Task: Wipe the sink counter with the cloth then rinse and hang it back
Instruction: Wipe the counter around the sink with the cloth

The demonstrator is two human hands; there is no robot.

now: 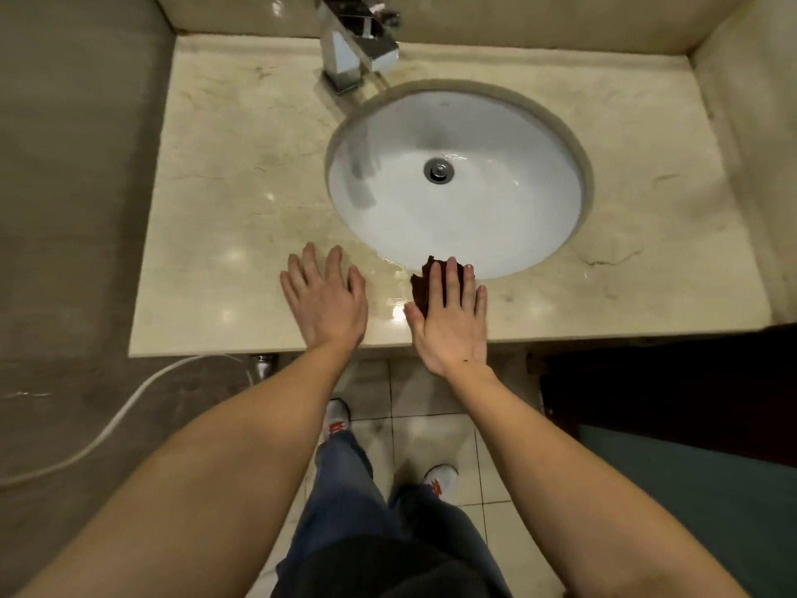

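At the sink's point(496, 123) six o'clock rim, our right hand point(448, 321) presses the cloth point(420, 284) flat-fingered on the counter point(224, 200) — our left hand point(325, 299), at its nine o'clock, lies spread, holding nothing.

A bathroom or washroom. An oval white sink point(457, 183) is sunk into a beige marble counter point(224, 200), with a square chrome tap point(358, 45) just behind the sink. Stone walls close in behind and to both sides, and below the counter's front edge lie pale floor tiles point(427, 433) (and a white hose point(125, 407)).
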